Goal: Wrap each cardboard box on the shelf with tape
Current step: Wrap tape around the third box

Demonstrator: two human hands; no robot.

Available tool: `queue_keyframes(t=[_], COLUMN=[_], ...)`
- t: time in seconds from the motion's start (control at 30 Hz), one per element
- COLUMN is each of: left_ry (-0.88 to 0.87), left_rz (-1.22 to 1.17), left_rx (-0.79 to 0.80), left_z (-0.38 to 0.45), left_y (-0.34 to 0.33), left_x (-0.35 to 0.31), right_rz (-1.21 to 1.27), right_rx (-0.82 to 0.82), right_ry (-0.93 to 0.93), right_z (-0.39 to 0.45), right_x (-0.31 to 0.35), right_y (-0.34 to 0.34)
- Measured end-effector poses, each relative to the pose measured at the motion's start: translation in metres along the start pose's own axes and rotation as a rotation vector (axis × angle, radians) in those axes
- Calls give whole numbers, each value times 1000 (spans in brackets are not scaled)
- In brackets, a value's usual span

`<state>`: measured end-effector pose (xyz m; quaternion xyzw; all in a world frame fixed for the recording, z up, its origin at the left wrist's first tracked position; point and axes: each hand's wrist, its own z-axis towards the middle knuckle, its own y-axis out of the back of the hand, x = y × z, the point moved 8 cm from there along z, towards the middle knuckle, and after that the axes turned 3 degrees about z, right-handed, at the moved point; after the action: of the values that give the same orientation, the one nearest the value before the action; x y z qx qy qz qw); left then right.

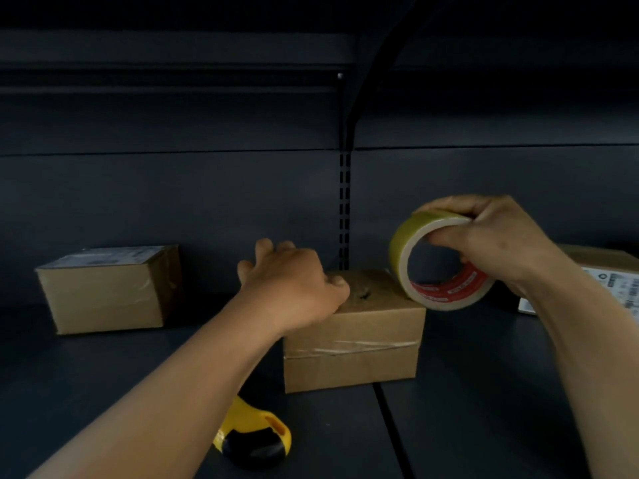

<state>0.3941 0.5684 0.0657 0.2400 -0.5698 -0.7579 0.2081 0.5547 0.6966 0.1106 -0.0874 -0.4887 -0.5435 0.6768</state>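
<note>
Middle cardboard box, sitting on shelf, pinned flat under left hand, palm open, to stop sliding. Tape roll gripped by right hand, edge resting on box top, ready for wrapping.

labels on boxes, tape roll unreadable

Your single head-worn wide-angle camera looks forward and slightly down into the dark metal shelf, close in, with both of your forearms reaching from the bottom edge.
</note>
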Motion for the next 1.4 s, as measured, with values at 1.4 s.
queue_keyframes(t=[1.4], left_ry=[-502], left_rz=[223], left_rx=[303], left_z=[-33], left_y=[-8], left_x=[-59], right_rz=[4], right_rx=[-2], right_ry=[-8], right_z=[-4], right_x=[-6], right_y=[-1])
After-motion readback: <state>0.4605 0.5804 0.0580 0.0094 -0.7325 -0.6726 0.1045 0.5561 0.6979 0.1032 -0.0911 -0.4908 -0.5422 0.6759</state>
